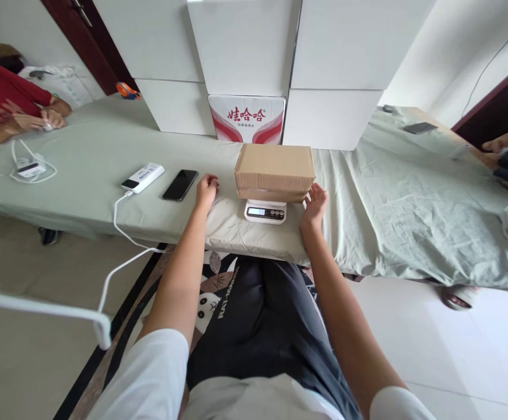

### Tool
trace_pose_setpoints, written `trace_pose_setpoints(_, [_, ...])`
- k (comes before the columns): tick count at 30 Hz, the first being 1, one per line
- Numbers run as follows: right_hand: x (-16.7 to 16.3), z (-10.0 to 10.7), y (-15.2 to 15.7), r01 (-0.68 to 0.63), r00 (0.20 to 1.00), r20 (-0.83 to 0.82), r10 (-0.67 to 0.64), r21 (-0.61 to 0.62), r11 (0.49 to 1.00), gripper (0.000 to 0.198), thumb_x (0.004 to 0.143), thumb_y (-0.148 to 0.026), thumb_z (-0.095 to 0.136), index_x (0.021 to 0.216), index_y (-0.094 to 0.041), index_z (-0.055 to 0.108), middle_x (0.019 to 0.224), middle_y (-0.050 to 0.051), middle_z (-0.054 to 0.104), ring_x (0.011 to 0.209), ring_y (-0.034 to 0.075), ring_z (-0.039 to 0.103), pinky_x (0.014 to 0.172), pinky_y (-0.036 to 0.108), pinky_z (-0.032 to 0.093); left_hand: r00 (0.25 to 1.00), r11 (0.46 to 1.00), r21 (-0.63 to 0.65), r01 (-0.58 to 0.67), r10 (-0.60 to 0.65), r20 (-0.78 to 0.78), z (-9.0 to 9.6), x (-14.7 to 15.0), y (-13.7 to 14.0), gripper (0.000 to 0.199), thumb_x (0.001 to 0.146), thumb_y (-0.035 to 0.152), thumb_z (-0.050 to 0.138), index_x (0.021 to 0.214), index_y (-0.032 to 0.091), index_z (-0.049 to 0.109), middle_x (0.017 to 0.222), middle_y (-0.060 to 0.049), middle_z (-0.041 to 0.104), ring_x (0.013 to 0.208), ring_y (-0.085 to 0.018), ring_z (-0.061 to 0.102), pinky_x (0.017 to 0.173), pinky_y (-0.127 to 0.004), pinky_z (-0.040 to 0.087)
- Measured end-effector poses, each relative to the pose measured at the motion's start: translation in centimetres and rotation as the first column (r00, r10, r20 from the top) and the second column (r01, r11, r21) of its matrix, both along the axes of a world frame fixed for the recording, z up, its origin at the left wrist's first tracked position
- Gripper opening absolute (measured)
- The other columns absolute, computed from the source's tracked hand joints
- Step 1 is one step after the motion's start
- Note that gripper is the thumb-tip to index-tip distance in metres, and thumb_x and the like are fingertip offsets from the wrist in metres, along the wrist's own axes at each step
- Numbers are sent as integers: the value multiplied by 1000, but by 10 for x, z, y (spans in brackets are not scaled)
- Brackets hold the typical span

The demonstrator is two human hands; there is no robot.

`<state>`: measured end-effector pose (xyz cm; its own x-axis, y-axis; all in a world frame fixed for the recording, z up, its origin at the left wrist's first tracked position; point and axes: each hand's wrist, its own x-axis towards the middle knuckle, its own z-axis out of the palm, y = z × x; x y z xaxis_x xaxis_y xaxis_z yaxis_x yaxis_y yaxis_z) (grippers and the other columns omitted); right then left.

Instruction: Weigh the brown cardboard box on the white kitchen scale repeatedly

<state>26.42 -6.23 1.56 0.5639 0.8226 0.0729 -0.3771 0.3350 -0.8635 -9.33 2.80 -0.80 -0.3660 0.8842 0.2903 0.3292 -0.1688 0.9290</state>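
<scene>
A brown cardboard box (275, 166) rests on a small white digital kitchen scale (265, 218), covering most of its platform. The scale's lit display and buttons face me, but the digits are too small to read surely. My right hand (316, 204) is open at the box's lower right corner, fingers upright and very close to it; I cannot tell whether they touch. Left of the box, my left hand (207, 191) lies on the cloth with loosely bent fingers and nothing in it. A black smartphone (181, 185) lies flat to the left of that hand.
A white power strip (143, 177) trails its cord over the table's front edge. White panels and a red-and-white carton (248, 119) stand behind the box. A person in a red sleeve (17, 96) sits at the left; another person's hand (507, 140) shows at the right.
</scene>
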Motion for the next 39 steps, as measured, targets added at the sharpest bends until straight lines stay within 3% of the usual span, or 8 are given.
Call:
trace_pose_setpoints(5, [-1,3,-1,9,999,-53,-12,-50,999,44,102,-58,39,116,-27,66,140,8,72,138,22,68,125,50,53,1000,1000,-5,-7,7,-5,6,4,-7,14,89,18,58,90,24,70,75,0,71,61,-16,63,67,-30,48])
trace_pose_setpoints(10, [-4,5,-5,15,998,-65,-15,2,1000,44,100,-61,47,116,-26,69,138,8,74,135,22,70,119,46,56,999,1000,-30,4,-3,32,9,5,-7,12,88,20,58,88,25,69,73,1,71,59,-16,62,65,-29,48])
trace_pose_setpoints(22, [-1,4,8,-2,1000,-25,2,-3,1000,45,101,-60,41,112,-27,71,128,6,79,125,24,73,114,48,56,998,1000,-6,19,-19,55,4,3,-5,11,90,23,60,87,25,71,75,0,74,62,-17,66,68,-30,50])
trace_pose_setpoints(33, [2,5,8,22,996,-84,-24,-20,1000,49,107,-62,36,109,-29,71,128,5,79,129,23,73,122,50,54,999,999,-17,30,-29,43,0,-1,-3,13,89,24,58,88,25,71,78,-1,73,64,-17,64,67,-30,49])
trace_pose_setpoints(39, [2,2,9,12,998,-54,-12,16,1000,50,102,-68,40,109,-27,69,122,8,76,122,24,72,110,46,57,999,1000,-16,26,-25,38,-4,-2,1,11,87,27,59,87,26,70,77,-1,71,65,-18,64,66,-30,48])
